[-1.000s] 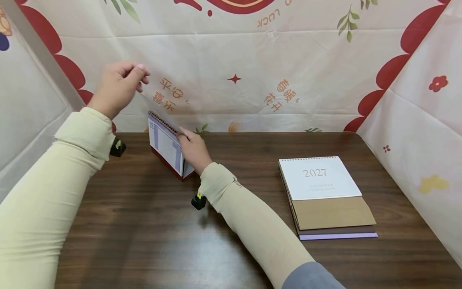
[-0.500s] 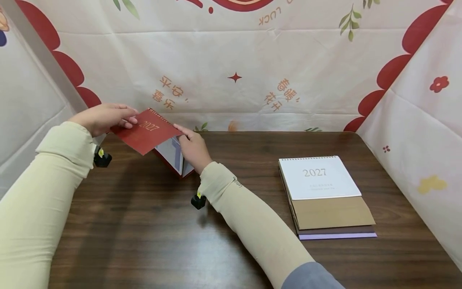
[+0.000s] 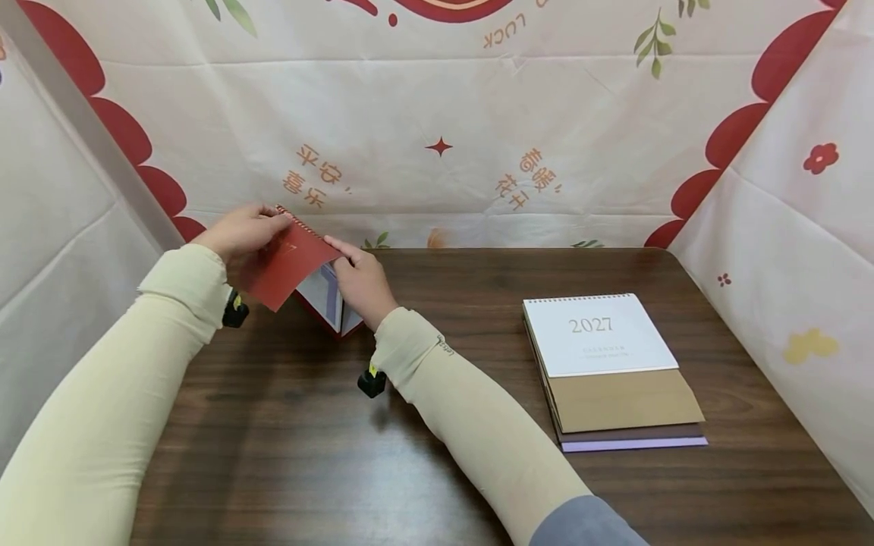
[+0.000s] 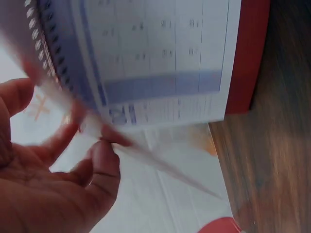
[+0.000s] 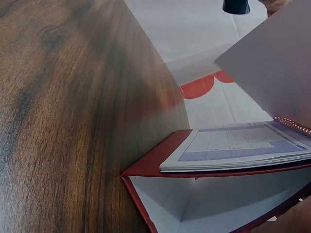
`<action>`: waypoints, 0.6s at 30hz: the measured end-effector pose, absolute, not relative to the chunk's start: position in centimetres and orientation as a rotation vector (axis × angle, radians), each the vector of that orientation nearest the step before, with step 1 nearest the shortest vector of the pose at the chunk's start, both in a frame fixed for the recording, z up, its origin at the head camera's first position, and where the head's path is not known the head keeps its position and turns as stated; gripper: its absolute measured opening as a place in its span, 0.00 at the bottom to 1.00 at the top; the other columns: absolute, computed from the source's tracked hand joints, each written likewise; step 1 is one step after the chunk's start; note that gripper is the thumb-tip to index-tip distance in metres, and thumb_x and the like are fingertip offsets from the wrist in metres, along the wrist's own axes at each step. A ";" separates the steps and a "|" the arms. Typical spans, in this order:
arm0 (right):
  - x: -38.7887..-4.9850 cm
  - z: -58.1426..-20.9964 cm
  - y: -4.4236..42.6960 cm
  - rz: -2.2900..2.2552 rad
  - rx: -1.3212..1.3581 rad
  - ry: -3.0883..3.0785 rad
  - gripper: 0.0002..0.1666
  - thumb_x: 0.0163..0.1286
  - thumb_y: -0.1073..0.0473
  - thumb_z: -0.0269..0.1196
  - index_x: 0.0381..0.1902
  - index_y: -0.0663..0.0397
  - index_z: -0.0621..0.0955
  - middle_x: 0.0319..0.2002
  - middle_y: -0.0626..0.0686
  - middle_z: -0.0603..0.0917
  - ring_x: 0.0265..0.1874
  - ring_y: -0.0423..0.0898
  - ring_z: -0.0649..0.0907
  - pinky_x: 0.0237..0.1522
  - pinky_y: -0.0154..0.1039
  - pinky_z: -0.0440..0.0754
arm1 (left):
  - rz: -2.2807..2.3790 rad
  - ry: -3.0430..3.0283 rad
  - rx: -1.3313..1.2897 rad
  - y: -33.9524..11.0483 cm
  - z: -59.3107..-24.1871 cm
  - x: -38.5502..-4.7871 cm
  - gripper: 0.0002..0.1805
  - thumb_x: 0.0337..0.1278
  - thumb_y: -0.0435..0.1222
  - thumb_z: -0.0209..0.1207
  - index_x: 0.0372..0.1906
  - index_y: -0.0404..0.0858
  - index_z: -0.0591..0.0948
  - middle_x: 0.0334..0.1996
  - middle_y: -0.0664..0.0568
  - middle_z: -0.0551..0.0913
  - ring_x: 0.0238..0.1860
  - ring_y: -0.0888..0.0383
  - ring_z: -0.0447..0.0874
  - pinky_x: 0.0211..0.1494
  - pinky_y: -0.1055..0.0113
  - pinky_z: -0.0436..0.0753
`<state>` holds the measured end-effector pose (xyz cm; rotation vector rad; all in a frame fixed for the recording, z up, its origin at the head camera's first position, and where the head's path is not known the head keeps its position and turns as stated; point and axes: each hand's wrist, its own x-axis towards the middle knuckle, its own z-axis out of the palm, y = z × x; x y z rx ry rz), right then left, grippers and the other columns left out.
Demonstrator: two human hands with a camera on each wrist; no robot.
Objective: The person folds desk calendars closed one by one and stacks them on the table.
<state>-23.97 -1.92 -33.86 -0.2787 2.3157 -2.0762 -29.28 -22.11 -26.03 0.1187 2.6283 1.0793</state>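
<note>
A red desk calendar (image 3: 315,299) stands tented on the table at the left, its spiral binding on top. Its red 2027 cover (image 3: 290,265) is lifted off the page beneath and slants toward the person. My left hand (image 3: 249,231) touches the cover's outer face near the spiral. In the left wrist view, the fingers (image 4: 63,138) and thumb (image 4: 104,162) lie on one side of the blurred cover. The right hand (image 3: 365,284) grips the calendar's upper right end. The right wrist view shows the hollow stand (image 5: 194,199) and printed pages (image 5: 243,143); most of that hand is out of frame.
A second calendar (image 3: 592,334), white with 2027 on it, lies at the right atop tan, dark brown and lilac layers. The wooden table (image 3: 307,455) meets a printed cloth backdrop (image 3: 437,98) behind, with cloth walls (image 3: 792,303) at both sides.
The left hand came down from the air to the calendar, and the red cover swung over to the front. It then moved right along the cover, which now hangs lower. The right hand stayed.
</note>
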 end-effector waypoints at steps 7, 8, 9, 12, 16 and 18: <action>-24.0 -33.7 -1.8 -2.008 -0.317 2.324 0.26 0.77 0.57 0.45 0.69 0.32 0.74 0.66 0.41 0.73 0.22 0.42 0.72 0.34 0.38 0.74 | 0.974 2.799 0.206 -20.6 -26.7 -30.0 0.46 0.71 0.57 0.46 0.78 0.30 0.46 0.72 0.27 0.53 0.70 0.34 0.55 0.68 0.40 0.62; -24.0 -33.7 -1.8 -1.994 -0.332 2.326 0.26 0.78 0.57 0.45 0.69 0.32 0.73 0.67 0.41 0.73 0.28 0.41 0.76 0.39 0.38 0.75 | 0.969 2.813 0.229 -20.4 -26.9 -30.1 0.45 0.71 0.56 0.46 0.77 0.30 0.48 0.72 0.28 0.52 0.72 0.34 0.52 0.69 0.40 0.60; -24.1 -33.7 -1.7 -1.975 -0.349 2.335 0.26 0.78 0.57 0.45 0.70 0.32 0.73 0.67 0.41 0.72 0.36 0.39 0.79 0.44 0.38 0.76 | 0.964 2.822 0.246 -20.3 -27.1 -30.1 0.44 0.72 0.56 0.46 0.77 0.30 0.50 0.73 0.28 0.51 0.72 0.34 0.51 0.69 0.41 0.60; -24.3 -33.5 -1.4 -1.910 -0.405 2.338 0.26 0.79 0.54 0.45 0.72 0.33 0.70 0.69 0.41 0.70 0.55 0.39 0.78 0.57 0.40 0.74 | 0.987 2.837 0.262 -20.2 -27.6 -30.1 0.42 0.73 0.56 0.45 0.76 0.30 0.55 0.72 0.29 0.50 0.72 0.35 0.48 0.70 0.41 0.59; -24.7 -33.2 -0.6 -1.813 -0.477 2.331 0.26 0.80 0.49 0.46 0.73 0.33 0.67 0.70 0.40 0.69 0.66 0.40 0.70 0.64 0.44 0.70 | 1.025 2.849 0.273 -20.2 -28.1 -30.0 0.41 0.73 0.56 0.45 0.76 0.30 0.55 0.72 0.29 0.51 0.72 0.36 0.48 0.70 0.40 0.58; -24.9 -33.0 0.0 -1.759 -0.504 2.329 0.27 0.79 0.47 0.49 0.74 0.33 0.67 0.70 0.40 0.69 0.65 0.40 0.71 0.63 0.44 0.70 | 1.033 2.852 0.279 -20.1 -28.2 -30.0 0.42 0.73 0.57 0.45 0.76 0.31 0.56 0.72 0.30 0.51 0.72 0.36 0.48 0.70 0.40 0.58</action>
